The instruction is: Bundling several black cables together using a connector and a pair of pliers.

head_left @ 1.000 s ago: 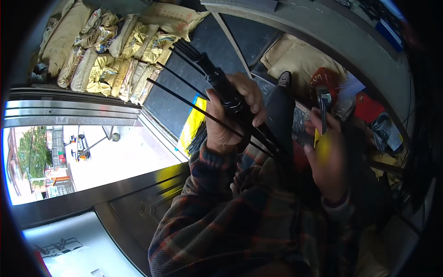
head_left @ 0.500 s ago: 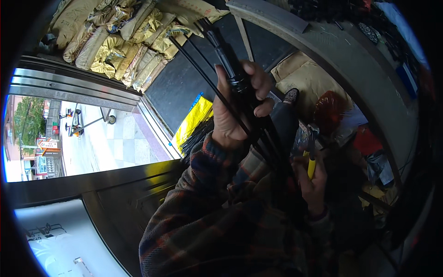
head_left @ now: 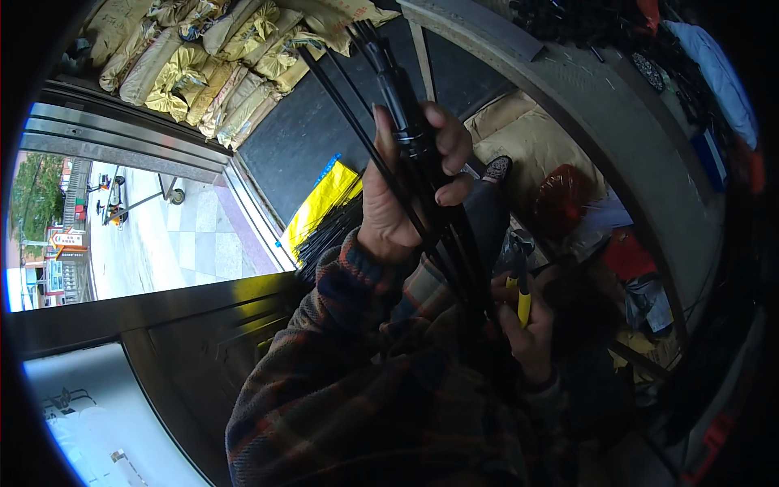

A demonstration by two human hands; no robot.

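My left hand (head_left: pixel 388 207) is wrapped round a black umbrella frame (head_left: pixel 398 93), a thick shaft with thin bare ribs that slants from upper left to lower right. Its thumb lies along one side and the fingers curl over the other. One long rib stands apart to the left of the shaft. My right hand (head_left: pixel 531 341), lower and to the right, is closed on pliers with yellow handles (head_left: pixel 524 309). The plier jaws are dark and hard to make out beside the lower end of the ribs, so whether they touch cannot be seen.
Tied tan sacks (head_left: pixel 223 69) are stacked at the far left. A bundle of thin black rods (head_left: pixel 329 231) lies by a yellow sheet (head_left: pixel 324 199). Right of my hands are a large tan sack (head_left: pixel 535 146), a red plastic bag (head_left: pixel 561 195) and a grey bench edge (head_left: pixel 584 89).
My right hand and the pliers have shifted slightly left in the picture, as has most of the background. Both grips look the same.
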